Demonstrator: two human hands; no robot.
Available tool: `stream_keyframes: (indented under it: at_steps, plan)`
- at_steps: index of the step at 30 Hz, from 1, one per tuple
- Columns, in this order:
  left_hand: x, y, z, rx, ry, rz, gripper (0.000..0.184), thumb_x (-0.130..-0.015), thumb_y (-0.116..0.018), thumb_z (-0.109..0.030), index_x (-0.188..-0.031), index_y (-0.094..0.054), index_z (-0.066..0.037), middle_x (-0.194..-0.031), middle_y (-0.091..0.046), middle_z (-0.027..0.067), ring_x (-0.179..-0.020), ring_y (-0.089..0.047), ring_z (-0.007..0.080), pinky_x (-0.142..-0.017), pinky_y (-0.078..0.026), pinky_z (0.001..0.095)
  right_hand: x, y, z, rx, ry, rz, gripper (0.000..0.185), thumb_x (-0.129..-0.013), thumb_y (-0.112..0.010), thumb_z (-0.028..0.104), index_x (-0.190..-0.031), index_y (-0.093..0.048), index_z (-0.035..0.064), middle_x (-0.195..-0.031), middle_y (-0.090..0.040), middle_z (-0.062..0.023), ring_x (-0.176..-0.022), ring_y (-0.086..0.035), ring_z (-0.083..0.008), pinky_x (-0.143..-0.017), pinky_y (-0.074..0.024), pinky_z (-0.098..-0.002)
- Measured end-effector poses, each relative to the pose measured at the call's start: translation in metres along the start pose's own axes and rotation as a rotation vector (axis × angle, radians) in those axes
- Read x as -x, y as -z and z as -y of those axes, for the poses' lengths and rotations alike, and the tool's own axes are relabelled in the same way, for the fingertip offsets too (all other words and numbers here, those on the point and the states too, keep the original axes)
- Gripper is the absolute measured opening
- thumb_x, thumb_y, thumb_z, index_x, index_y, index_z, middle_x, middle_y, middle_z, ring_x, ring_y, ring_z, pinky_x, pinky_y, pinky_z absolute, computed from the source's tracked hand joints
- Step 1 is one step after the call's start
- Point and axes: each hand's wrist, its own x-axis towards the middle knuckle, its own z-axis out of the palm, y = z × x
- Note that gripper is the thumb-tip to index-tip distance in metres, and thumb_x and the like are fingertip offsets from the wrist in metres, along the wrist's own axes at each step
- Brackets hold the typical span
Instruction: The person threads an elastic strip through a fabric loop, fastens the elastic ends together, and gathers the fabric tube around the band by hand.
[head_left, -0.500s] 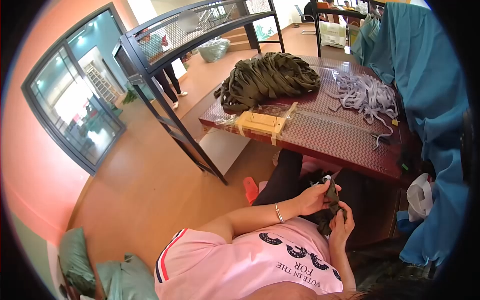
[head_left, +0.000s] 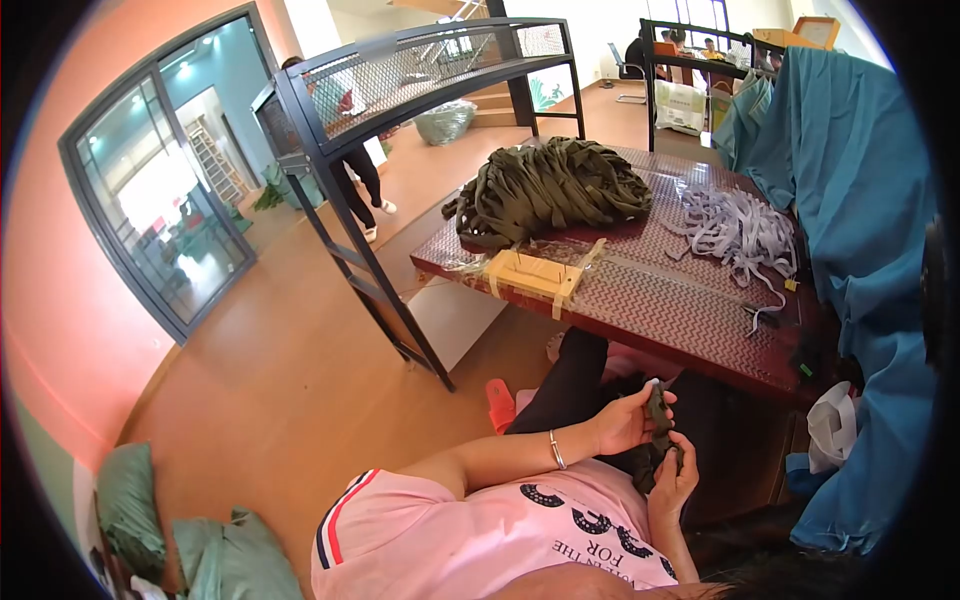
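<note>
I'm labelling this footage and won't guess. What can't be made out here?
Head view:
Crumpled dark-olive cloth: full shape, partly covered by the left hand and right hand.
Tiny white spot at the left hand: too small to identify.
Standing person: upper body, partly behind the black metal mesh panel.
Green fabric sack: lower end, cut by bottom edge.

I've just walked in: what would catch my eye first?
Probably the big olive bundle heaped on the patterned red table, with a tangle of pale strips to its right. Below the table's near edge, the left hand and right hand hold a small dark olive piece. Blue cloth drapes down the right side.
</note>
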Motion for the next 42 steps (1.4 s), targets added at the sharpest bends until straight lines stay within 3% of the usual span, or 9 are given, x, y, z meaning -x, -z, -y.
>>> stream_keyframes:
  at_steps: [6, 14, 19, 28, 31, 35, 38, 40, 42]
  plan:
    - [-0.004, 0.000, 0.007, 0.165, 0.047, 0.005, 0.041, -0.096, -0.040, -0.047, -0.117, -0.055, -0.015, -0.098, -0.060, -0.0010, -0.098, -0.057, 0.0147, -0.087, -0.044, 0.0353, -0.003, -0.001, 0.001, -0.293, -0.108, 0.013, 0.021, -0.094, -0.043, 0.005, -0.109, -0.057, 0.0029, -0.072, -0.048, 0.0049, -0.051, -0.031, 0.0006, -0.044, -0.0219, -0.0170]
    - [-0.009, 0.009, 0.006, 0.051, -0.068, -0.138, 0.033, -0.098, -0.042, -0.039, -0.120, -0.054, -0.017, -0.110, -0.061, -0.0042, -0.098, -0.056, 0.0092, -0.085, -0.043, 0.0291, -0.001, 0.001, -0.011, 0.027, -0.026, -0.079, 0.020, -0.095, -0.043, 0.008, -0.111, -0.056, 0.0052, -0.066, -0.041, 0.0071, -0.049, -0.028, 0.0009, -0.043, -0.0192, -0.0168]
    - [-0.008, 0.011, 0.021, 0.031, 0.094, -0.055, 0.029, -0.097, -0.043, -0.033, -0.114, -0.057, -0.015, -0.108, -0.062, -0.0037, -0.098, -0.057, 0.0118, -0.083, -0.042, 0.0279, -0.003, -0.009, 0.002, -0.091, -0.063, -0.047, 0.020, -0.096, -0.043, 0.010, -0.112, -0.055, 0.0075, -0.066, -0.041, 0.0073, -0.049, -0.026, 0.0014, -0.043, -0.0175, -0.0169]
    - [0.000, 0.013, 0.014, 0.046, 0.131, -0.007, 0.024, -0.093, -0.048, -0.035, -0.106, -0.058, -0.016, -0.105, -0.062, -0.0017, -0.099, -0.055, 0.0150, -0.085, -0.041, 0.0322, -0.009, -0.025, 0.004, -0.106, 0.016, -0.163, 0.012, -0.092, -0.047, 0.010, -0.102, -0.052, 0.0073, -0.077, -0.046, 0.0020, -0.051, -0.033, -0.0017, -0.043, -0.0219, -0.0176]
    - [0.005, 0.003, 0.009, 0.015, 0.011, 0.071, 0.024, -0.093, -0.050, -0.036, -0.104, -0.057, -0.016, -0.101, -0.061, -0.0007, -0.098, -0.055, 0.0149, -0.086, -0.041, 0.0340, -0.016, -0.027, 0.001, -0.041, -0.020, -0.144, 0.008, -0.089, -0.050, 0.008, -0.094, -0.054, 0.0033, -0.086, -0.050, -0.0026, -0.062, -0.041, -0.0065, -0.050, -0.0323, -0.0206]
    - [-0.002, 0.003, -0.004, -0.122, -0.272, -0.102, 0.021, -0.097, -0.046, -0.032, -0.097, -0.054, -0.012, -0.083, -0.056, 0.0009, -0.078, -0.056, 0.0138, -0.071, -0.044, 0.0269, -0.042, -0.028, -0.007, 0.379, 0.547, -0.001, 0.006, -0.087, -0.054, 0.006, -0.083, -0.051, 0.0031, -0.086, -0.049, -0.0045, -0.075, -0.045, -0.0117, -0.069, -0.0395, -0.0243]
    - [0.004, 0.012, -0.023, -0.458, -0.239, -0.184, 0.021, -0.097, -0.046, -0.030, -0.091, -0.052, -0.011, -0.070, -0.052, 0.0016, -0.058, -0.050, 0.0122, -0.054, -0.042, 0.0246, -0.058, -0.014, 0.083, -0.101, 0.192, 0.135, 0.016, -0.090, -0.054, 0.014, -0.078, -0.052, 0.0037, -0.079, -0.046, -0.0029, -0.071, -0.043, -0.0108, -0.064, -0.0353, -0.0235]
    - [0.011, 0.003, -0.021, -0.426, -0.180, -0.230, 0.023, -0.096, -0.049, -0.033, -0.088, -0.051, -0.011, -0.066, -0.049, -0.0007, -0.051, -0.044, 0.0083, -0.044, -0.036, 0.0214, -0.063, -0.008, 0.148, -0.511, 0.223, 0.529, 0.045, -0.093, -0.050, 0.041, -0.075, -0.052, -0.0002, -0.076, -0.047, -0.0066, -0.069, -0.042, -0.0139, -0.060, -0.0309, -0.0278]
    - [0.010, 0.016, -0.014, -0.361, -0.066, -0.141, 0.022, -0.096, -0.050, -0.032, -0.088, -0.051, -0.011, -0.066, -0.049, -0.0005, -0.052, -0.045, 0.0079, -0.043, -0.035, 0.0204, -0.053, -0.009, 0.208, -0.665, 0.251, 0.748, 0.047, -0.091, -0.052, 0.046, -0.077, -0.053, 0.0012, -0.079, -0.040, -0.0061, -0.066, -0.039, -0.0142, -0.054, -0.0318, -0.0275]
